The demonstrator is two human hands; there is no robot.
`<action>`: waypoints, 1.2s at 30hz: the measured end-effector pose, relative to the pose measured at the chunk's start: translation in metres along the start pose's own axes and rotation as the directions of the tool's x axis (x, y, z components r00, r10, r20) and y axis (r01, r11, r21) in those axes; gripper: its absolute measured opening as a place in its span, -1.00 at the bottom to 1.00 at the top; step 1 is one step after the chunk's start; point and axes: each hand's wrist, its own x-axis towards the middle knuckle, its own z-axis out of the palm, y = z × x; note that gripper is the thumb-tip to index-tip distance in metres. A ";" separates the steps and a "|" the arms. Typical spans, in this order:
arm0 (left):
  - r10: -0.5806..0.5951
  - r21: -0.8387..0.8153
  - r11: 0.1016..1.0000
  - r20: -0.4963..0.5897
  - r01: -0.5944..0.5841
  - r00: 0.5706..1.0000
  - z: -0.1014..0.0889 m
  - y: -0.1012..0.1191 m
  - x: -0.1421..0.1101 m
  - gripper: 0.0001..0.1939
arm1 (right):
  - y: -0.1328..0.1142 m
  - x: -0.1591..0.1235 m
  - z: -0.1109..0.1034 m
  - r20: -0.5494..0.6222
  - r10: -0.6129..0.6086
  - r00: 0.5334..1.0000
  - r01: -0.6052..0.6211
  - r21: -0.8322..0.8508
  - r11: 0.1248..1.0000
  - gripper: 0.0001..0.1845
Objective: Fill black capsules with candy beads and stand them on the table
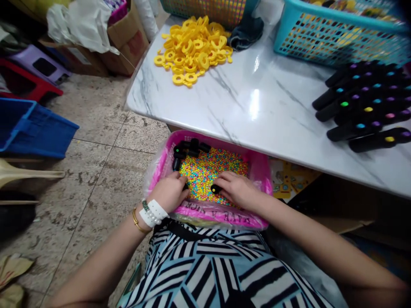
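Note:
A pink basket (pixel 268 177) lined with clear plastic sits on my lap, holding many small coloured beads (pixel 205 171). In my right hand (pixel 239 189) is a short black tube (pixel 215 188) with a yellow dot at its end, just above the beads. My left hand (pixel 173 190) is curled over the basket's left side, its fingers round a dark piece (pixel 185 187) that is mostly hidden. Several loose black tubes (pixel 193 147) lie on the beads in the basket's far left corner, one showing a green dot.
On the marbled table (pixel 224 111) lie a heap of yellow plastic rings (pixel 192 47), a dark cloth (pixel 246 32) and rows of black tubes with coloured dots (pixel 366 107). A turquoise basket (pixel 321 40) stands behind. A blue crate (pixel 38 128) and cardboard boxes (pixel 125 38) are at the left.

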 end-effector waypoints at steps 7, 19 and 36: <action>-0.029 -0.231 0.973 -0.168 -0.011 0.985 0.023 -0.005 -0.013 -0.72 | -0.032 0.022 0.021 0.249 -0.158 0.955 0.198 -0.145 0.969 -0.81; 0.001 -0.424 0.896 -0.296 -0.133 0.955 0.028 -0.008 -0.016 -0.63 | 0.001 -0.007 -0.006 -0.141 0.127 0.982 -0.040 0.498 0.866 -0.76; 0.170 -0.256 0.902 -0.529 -0.348 0.831 0.035 -0.019 -0.007 -0.72 | 0.006 -0.125 -0.076 -0.696 0.680 0.229 -0.356 0.591 0.724 -0.59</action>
